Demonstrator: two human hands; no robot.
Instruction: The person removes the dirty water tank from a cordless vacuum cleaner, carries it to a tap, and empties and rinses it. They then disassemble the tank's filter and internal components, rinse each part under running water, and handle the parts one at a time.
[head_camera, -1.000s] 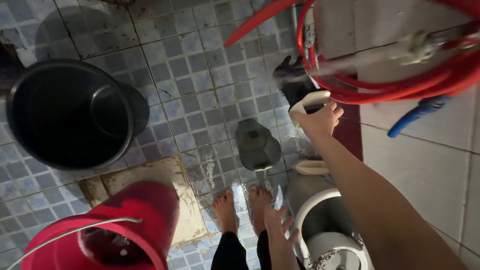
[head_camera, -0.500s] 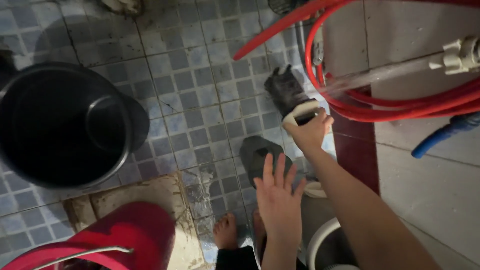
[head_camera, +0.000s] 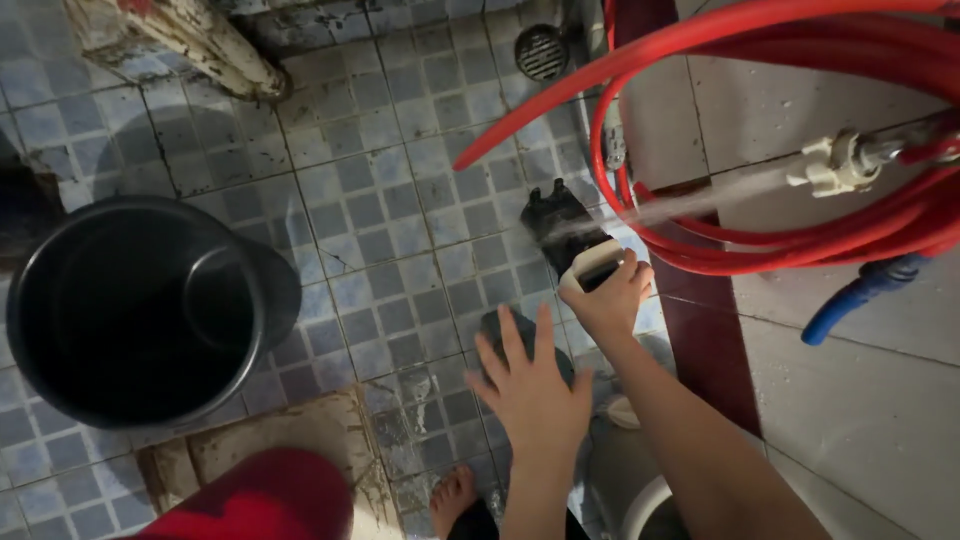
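Bucket (head_camera: 140, 310) beside hands, hose (head_camera: 760, 130) overhead.

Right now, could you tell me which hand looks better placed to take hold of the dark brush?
Probably the right hand: it already grips the white handle of the brush, while the left hand hovers open, holding nothing.

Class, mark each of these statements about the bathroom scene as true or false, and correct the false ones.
1. The right hand grips a dark shoe with a white sole. True.
2. The left hand is closed in a fist. False: its fingers are spread open and it holds nothing.
3. A black bucket stands on the tiled floor. True.
4. The coiled hose on the wall is green. False: it is red.
5. The person wears boots. False: a bare foot shows.
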